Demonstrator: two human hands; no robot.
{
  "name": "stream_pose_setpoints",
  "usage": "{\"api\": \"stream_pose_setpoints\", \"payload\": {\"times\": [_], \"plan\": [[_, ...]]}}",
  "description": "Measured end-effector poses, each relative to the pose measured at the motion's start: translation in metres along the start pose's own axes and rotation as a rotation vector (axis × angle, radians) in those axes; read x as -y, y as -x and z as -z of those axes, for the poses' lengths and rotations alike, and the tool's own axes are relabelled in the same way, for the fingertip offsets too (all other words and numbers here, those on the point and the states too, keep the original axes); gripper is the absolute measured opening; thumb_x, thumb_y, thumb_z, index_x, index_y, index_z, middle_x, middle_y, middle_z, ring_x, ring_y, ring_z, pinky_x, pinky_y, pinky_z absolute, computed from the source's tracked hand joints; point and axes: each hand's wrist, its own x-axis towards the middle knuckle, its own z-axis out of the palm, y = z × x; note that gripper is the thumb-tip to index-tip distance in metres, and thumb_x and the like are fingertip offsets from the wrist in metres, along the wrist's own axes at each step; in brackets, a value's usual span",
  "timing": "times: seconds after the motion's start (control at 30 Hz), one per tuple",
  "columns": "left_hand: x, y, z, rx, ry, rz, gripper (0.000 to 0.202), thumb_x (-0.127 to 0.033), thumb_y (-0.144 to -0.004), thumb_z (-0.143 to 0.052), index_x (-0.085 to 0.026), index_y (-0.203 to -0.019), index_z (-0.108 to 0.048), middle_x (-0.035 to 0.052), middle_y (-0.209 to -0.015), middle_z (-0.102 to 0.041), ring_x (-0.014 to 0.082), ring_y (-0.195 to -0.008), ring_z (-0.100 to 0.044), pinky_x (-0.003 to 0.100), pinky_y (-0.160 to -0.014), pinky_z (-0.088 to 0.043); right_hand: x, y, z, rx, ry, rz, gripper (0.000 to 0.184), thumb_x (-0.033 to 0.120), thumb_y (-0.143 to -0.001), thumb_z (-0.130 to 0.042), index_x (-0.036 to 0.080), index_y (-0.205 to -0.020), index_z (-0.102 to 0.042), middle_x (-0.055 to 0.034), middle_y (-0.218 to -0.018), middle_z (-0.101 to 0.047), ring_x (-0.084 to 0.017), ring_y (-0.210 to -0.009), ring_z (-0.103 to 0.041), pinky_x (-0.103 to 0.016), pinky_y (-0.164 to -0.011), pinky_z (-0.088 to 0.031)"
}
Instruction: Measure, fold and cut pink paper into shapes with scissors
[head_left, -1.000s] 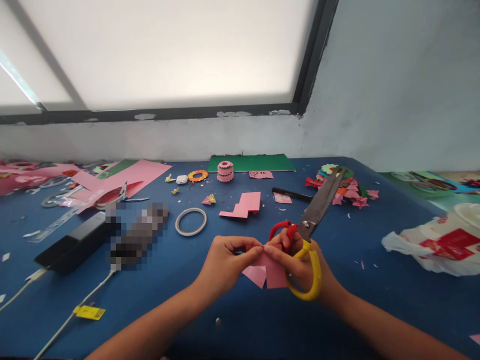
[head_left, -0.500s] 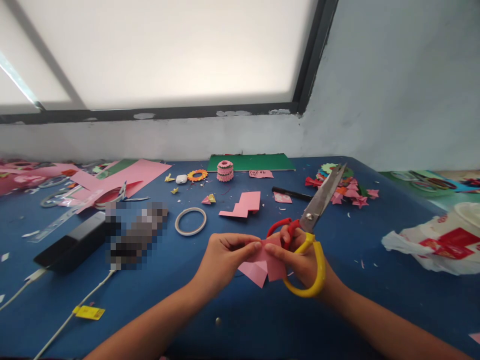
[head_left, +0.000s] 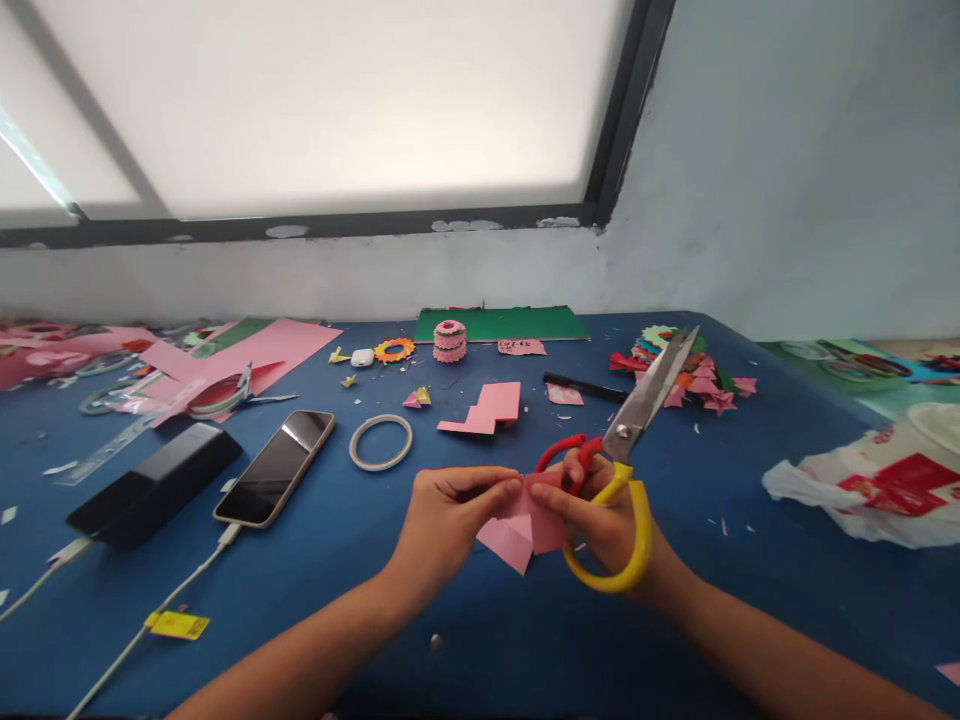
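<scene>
Between my two hands is a folded piece of pink paper (head_left: 511,543), its lower corner hanging down over the blue table. My left hand (head_left: 450,515) pinches its upper left part between thumb and fingers. On the other side my right hand (head_left: 600,515) grips the paper's right flap with the thumb. Scissors (head_left: 634,425) with one red and one yellow handle loop also hang in my right hand, blades pointing up and away to the right. Just beyond the hands lies a step-shaped cut of pink paper (head_left: 491,408).
A roll of tape (head_left: 381,443), a phone (head_left: 276,470) on a cable and a black box-like device (head_left: 156,482) are at left. Pink sheets (head_left: 277,345) lie farther back. Paper stars (head_left: 703,380), a black pen (head_left: 585,387) and a cup in a plastic bag (head_left: 892,480) are at right.
The pink paper's right flap has turned slightly between my fingers, and the scissors have shifted a little with my right hand. Both hands keep their grip.
</scene>
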Motion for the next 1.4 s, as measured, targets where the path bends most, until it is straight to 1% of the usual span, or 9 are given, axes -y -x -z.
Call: {"api": "stream_pose_setpoints", "payload": {"times": [0.17,0.33,0.47,0.6,0.8,0.97,1.17,1.3,1.4], "plan": [[0.0001,-0.0025,0.0038,0.090,0.012,0.040,0.018,-0.030,-0.068,-0.072,-0.015,-0.079,-0.074,0.0044,-0.070,-0.071,0.0143,-0.063,-0.063,0.023,-0.062,-0.051,0.0023,0.0011,0.0008,-0.006,0.080,0.007,0.043,0.034,-0.061,-0.076,0.021,-0.067,-0.036,0.0071,-0.060,-0.046,-0.009,-0.052,-0.046,-0.022,-0.050,-0.041],[0.0007,-0.0017,0.0059,0.154,0.036,0.066,0.023,-0.028,-0.063,-0.077,-0.015,-0.082,-0.073,0.0047,-0.072,-0.072,0.0132,-0.062,-0.063,0.022,-0.061,-0.051,0.0013,0.0023,0.0019,0.030,0.077,-0.005,0.043,0.035,-0.063,-0.076,0.021,-0.070,-0.036,0.0058,-0.064,-0.050,-0.011,-0.056,-0.051,-0.024,-0.053,-0.043],[-0.0022,0.0001,0.0028,0.126,0.084,0.092,0.014,-0.022,-0.063,-0.076,-0.016,-0.076,-0.074,0.0041,-0.073,-0.073,0.0131,-0.065,-0.064,0.021,-0.064,-0.051,0.0025,0.0026,0.0003,0.033,0.054,-0.015,0.044,0.035,-0.062,-0.077,0.022,-0.069,-0.035,0.0049,-0.064,-0.052,-0.012,-0.059,-0.054,-0.024,-0.055,-0.043],[-0.0044,0.0009,-0.0002,0.101,0.150,0.135,0.013,-0.020,-0.061,-0.076,-0.016,-0.074,-0.074,0.0044,-0.071,-0.073,0.0142,-0.066,-0.065,0.022,-0.064,-0.051,0.0020,0.0025,-0.0011,0.034,0.026,-0.026,0.045,0.037,-0.062,-0.077,0.022,-0.070,-0.035,0.0037,-0.065,-0.054,-0.014,-0.061,-0.056,-0.025,-0.057,-0.043],[-0.0029,0.0007,-0.0007,0.083,0.193,0.157,0.014,-0.021,-0.060,-0.077,-0.015,-0.073,-0.074,0.0045,-0.070,-0.072,0.0144,-0.065,-0.064,0.024,-0.066,-0.050,-0.0021,0.0006,0.0005,0.011,0.004,-0.004,0.045,0.036,-0.062,-0.076,0.022,-0.069,-0.034,0.0060,-0.063,-0.050,-0.010,-0.053,-0.048,-0.023,-0.052,-0.041],[-0.0025,-0.0002,-0.0001,0.074,0.198,0.142,0.013,-0.021,-0.061,-0.077,-0.016,-0.073,-0.074,0.0023,-0.067,-0.071,0.0103,-0.061,-0.061,0.019,-0.060,-0.048,-0.0016,-0.0003,0.0004,0.008,0.039,0.024,0.046,0.034,-0.058,-0.078,0.022,-0.069,-0.036,0.0078,-0.060,-0.044,-0.008,-0.049,-0.042,-0.021,-0.047,-0.038],[-0.0038,-0.0015,0.0050,0.086,0.216,0.148,0.012,-0.019,-0.062,-0.077,-0.016,-0.074,-0.074,0.0013,-0.065,-0.071,0.0084,-0.061,-0.061,0.015,-0.059,-0.047,0.0015,0.0008,0.0009,0.023,0.061,-0.028,0.045,0.033,-0.059,-0.079,0.021,-0.069,-0.036,0.0074,-0.060,-0.044,-0.008,-0.052,-0.043,-0.021,-0.049,-0.039],[-0.0049,-0.0024,0.0079,0.037,0.213,0.141,0.012,-0.019,-0.062,-0.078,-0.016,-0.073,-0.073,0.0012,-0.066,-0.071,0.0097,-0.063,-0.063,0.016,-0.060,-0.049,0.0025,-0.0011,0.0048,-0.025,0.079,0.030,0.045,0.030,-0.059,-0.079,0.021,-0.068,-0.036,0.0073,-0.062,-0.044,-0.008,-0.053,-0.042,-0.020,-0.050,-0.038],[-0.0049,-0.0035,0.0082,0.060,0.178,0.153,0.013,-0.021,-0.061,-0.078,-0.016,-0.073,-0.073,0.0012,-0.066,-0.071,0.0095,-0.061,-0.062,0.017,-0.059,-0.048,0.0044,-0.0012,0.0050,0.014,0.127,0.037,0.044,0.032,-0.061,-0.077,0.021,-0.068,-0.035,0.0076,-0.060,-0.041,-0.008,-0.051,-0.040,-0.020,-0.048,-0.037]]}}
